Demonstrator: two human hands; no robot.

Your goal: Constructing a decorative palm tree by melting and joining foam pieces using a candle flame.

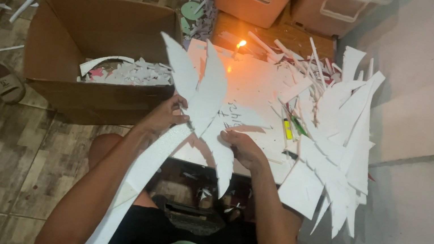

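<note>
White foam feather shapes, fanned above a low white board, sit pinched in a seated person's left hand and right hand, a lit candle at twelve o'clock, a cardboard box of scraps at ten.
</note>
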